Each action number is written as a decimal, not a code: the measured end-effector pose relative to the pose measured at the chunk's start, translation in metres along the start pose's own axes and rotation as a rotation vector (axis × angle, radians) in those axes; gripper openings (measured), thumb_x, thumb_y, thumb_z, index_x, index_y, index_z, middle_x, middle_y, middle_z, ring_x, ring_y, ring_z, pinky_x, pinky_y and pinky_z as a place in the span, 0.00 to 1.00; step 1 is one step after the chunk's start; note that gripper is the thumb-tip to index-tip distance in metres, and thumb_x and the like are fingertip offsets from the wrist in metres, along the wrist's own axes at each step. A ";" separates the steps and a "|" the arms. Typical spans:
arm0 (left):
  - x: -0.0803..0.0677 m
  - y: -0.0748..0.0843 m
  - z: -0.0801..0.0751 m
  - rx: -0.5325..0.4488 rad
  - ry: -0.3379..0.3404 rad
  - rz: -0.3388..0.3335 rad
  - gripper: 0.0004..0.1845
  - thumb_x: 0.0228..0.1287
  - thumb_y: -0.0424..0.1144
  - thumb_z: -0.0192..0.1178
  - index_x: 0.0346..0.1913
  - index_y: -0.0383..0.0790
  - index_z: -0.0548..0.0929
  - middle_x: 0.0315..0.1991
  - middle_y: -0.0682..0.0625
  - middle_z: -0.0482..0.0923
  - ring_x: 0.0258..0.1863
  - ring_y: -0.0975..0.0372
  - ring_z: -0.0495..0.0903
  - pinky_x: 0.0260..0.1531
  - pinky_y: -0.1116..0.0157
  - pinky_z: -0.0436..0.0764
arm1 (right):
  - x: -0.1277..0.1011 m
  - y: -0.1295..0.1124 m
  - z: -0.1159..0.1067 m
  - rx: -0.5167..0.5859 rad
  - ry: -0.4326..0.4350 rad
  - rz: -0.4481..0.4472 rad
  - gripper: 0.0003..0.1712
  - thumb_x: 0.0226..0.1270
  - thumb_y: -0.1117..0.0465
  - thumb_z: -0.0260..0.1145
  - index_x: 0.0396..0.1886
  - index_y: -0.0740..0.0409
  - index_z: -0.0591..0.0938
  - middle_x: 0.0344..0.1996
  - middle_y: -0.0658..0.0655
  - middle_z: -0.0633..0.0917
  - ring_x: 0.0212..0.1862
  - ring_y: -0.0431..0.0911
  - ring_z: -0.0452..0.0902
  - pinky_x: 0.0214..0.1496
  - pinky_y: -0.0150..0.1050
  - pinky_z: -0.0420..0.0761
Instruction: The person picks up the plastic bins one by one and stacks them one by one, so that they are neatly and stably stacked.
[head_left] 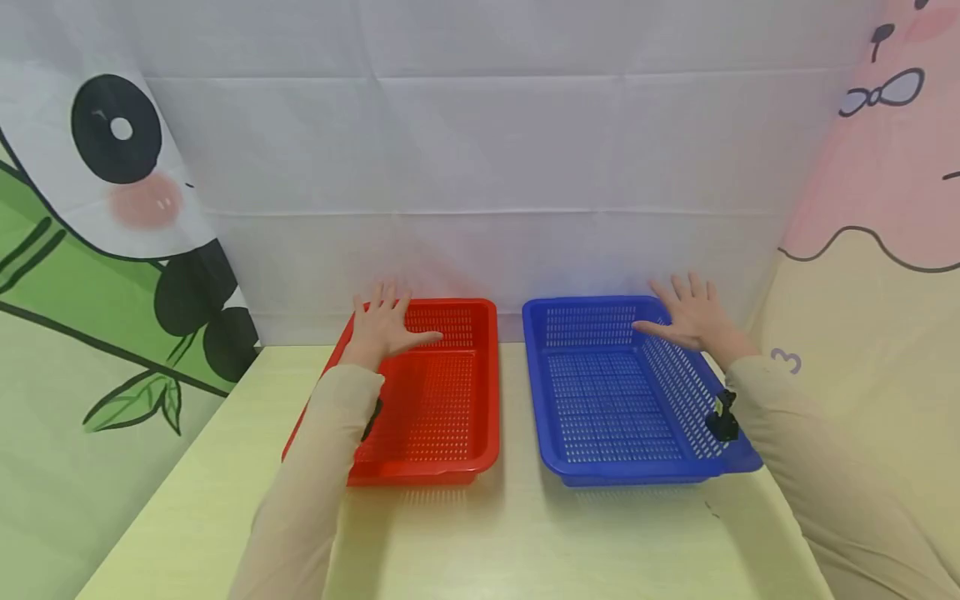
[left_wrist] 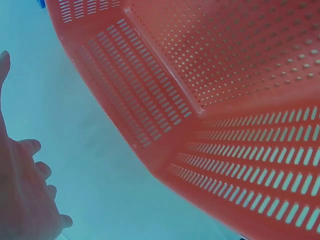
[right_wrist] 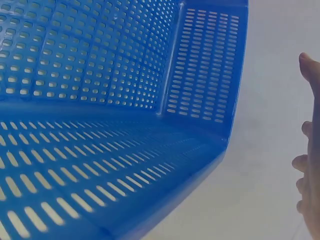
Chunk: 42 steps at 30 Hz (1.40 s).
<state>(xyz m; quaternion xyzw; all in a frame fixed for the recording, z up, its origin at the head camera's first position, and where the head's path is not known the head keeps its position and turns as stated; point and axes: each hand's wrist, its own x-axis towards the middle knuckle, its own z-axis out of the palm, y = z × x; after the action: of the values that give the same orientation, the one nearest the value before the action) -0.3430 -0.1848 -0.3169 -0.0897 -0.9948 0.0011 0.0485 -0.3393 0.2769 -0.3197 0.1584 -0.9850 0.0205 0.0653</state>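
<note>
A red plastic basket (head_left: 427, 392) with slotted walls stands on the table, and a blue one of the same kind, the blue basket (head_left: 607, 400), stands to its right. My left hand (head_left: 384, 327) is spread over the far left corner of the red basket, fingers straight and holding nothing. Over the far right corner of the blue basket, my right hand (head_left: 692, 315) is spread the same way. Both wrist views show the hands apart from the basket walls, with the left fingers (left_wrist: 44, 170) and right fingers (right_wrist: 301, 163) at the frame edges.
The pale table (head_left: 450, 550) meets a white cloth backdrop (head_left: 487, 150) just behind the baskets. Printed cloths hang at both sides, a panda (head_left: 123, 196) at left and a pink figure (head_left: 862, 183) at right. A narrow gap separates the two baskets.
</note>
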 end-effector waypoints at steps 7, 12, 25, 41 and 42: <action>0.005 0.013 -0.004 -0.042 0.014 0.013 0.53 0.52 0.72 0.45 0.72 0.41 0.42 0.71 0.38 0.35 0.69 0.45 0.35 0.62 0.39 0.35 | -0.004 0.006 -0.003 -0.008 -0.002 0.009 0.51 0.59 0.30 0.46 0.70 0.63 0.51 0.65 0.77 0.49 0.66 0.72 0.36 0.62 0.68 0.37; 0.009 0.024 -0.005 -0.057 0.013 0.022 0.53 0.52 0.71 0.46 0.71 0.39 0.44 0.71 0.37 0.36 0.69 0.45 0.35 0.62 0.40 0.33 | -0.006 0.009 -0.004 0.002 0.006 0.015 0.52 0.58 0.30 0.48 0.70 0.63 0.51 0.65 0.77 0.50 0.66 0.72 0.36 0.62 0.68 0.37; 0.014 0.045 -0.004 -0.100 -0.017 0.013 0.52 0.53 0.71 0.45 0.72 0.41 0.42 0.71 0.38 0.34 0.70 0.46 0.34 0.64 0.42 0.38 | -0.011 0.014 -0.012 -0.011 -0.009 0.027 0.53 0.57 0.30 0.49 0.69 0.63 0.52 0.64 0.78 0.51 0.65 0.73 0.39 0.61 0.69 0.41; 0.018 0.068 0.002 -0.175 -0.031 0.026 0.52 0.52 0.71 0.46 0.72 0.43 0.42 0.71 0.40 0.34 0.70 0.47 0.35 0.65 0.44 0.39 | -0.018 0.025 -0.014 -0.009 -0.032 0.025 0.53 0.57 0.30 0.49 0.69 0.65 0.51 0.62 0.79 0.55 0.63 0.73 0.47 0.59 0.70 0.48; 0.017 0.070 0.002 -0.187 -0.032 0.025 0.52 0.52 0.70 0.46 0.72 0.43 0.42 0.72 0.40 0.34 0.70 0.47 0.35 0.65 0.45 0.38 | -0.018 0.025 -0.015 -0.005 -0.032 0.025 0.53 0.57 0.30 0.49 0.69 0.65 0.51 0.62 0.79 0.55 0.63 0.73 0.47 0.59 0.70 0.48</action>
<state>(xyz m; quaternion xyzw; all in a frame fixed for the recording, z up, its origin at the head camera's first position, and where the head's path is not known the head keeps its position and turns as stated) -0.3479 -0.1132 -0.3183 -0.1065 -0.9899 -0.0900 0.0240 -0.3282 0.3066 -0.3082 0.1460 -0.9879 0.0161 0.0495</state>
